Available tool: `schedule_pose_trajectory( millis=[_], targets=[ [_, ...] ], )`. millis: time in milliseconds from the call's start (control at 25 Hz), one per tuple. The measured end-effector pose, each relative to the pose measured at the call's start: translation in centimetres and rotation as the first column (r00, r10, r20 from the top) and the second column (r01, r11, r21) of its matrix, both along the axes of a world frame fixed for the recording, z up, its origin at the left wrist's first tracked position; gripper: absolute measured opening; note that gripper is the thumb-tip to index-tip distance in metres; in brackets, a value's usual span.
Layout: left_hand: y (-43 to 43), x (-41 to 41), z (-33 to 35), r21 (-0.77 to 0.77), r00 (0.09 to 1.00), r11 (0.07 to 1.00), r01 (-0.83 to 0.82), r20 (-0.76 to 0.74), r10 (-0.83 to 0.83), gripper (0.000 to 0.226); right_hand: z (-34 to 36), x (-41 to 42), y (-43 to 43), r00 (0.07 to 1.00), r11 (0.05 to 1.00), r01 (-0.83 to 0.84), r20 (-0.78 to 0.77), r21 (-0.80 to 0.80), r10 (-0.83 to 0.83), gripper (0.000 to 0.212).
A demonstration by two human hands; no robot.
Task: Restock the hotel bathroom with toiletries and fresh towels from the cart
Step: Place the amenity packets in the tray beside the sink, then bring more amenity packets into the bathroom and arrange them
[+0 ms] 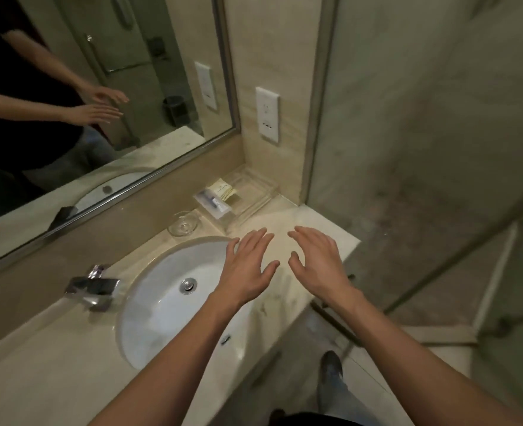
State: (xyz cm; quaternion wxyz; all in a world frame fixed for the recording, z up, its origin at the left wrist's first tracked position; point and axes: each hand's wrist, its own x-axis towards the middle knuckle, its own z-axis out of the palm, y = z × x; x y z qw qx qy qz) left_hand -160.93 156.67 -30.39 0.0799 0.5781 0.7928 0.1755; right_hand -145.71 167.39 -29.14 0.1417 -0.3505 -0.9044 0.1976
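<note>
A clear acrylic tray sits in the counter's far right corner. In its left part lie a cream packet and a clear wrapped toothbrush kit; its right part looks bare. My left hand hovers palm down over the sink's right rim, fingers spread, holding nothing. My right hand hovers beside it over the marble counter, also spread and holding nothing. Both hands are a short way in front of the tray. No towels or cart are in view.
A white oval sink with a chrome faucet fills the counter's middle. A round glass soap dish stands left of the tray. A mirror lines the back wall, an outlet the side wall. Glass shower wall at right.
</note>
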Motion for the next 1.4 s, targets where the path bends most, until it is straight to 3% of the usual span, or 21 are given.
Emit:
schedule_pose_trajectory(
  millis=[360,720,1000,1240,1400],
  targets=[
    [2.9,13.8,1.3,0.053,0.942,0.94,0.337,-0.035,-0.335,0.057,2.1,16.3,-2.7,0.942,0.938,0.335,-0.017,0.087,-0.335,0.047],
    [0.8,37.3,1.0,0.024,0.711,0.711,0.703,-0.042,-0.702,0.058,-0.1,40.2,-12.1,0.718,0.718,0.693,0.03,0.069,-0.695,0.047],
    [-4.0,50.6,-0.4,0.001,0.535,0.535,0.845,-0.004,-0.845,0.059,-0.9,52.7,-20.0,0.511,0.512,0.856,0.029,0.068,-0.859,0.047],
    [-5.1,60.8,-0.4,-0.034,0.267,0.268,0.963,-0.025,-0.963,0.06,-1.3,61.1,-26.4,0.291,0.295,0.953,0.064,0.071,-0.955,0.048],
    [-3.4,68.7,-0.1,-0.05,0.015,0.02,0.999,-0.095,-0.995,0.066,-1.6,66.4,-28.7,0.116,0.121,0.989,0.061,0.088,-0.991,0.048]
  ],
)
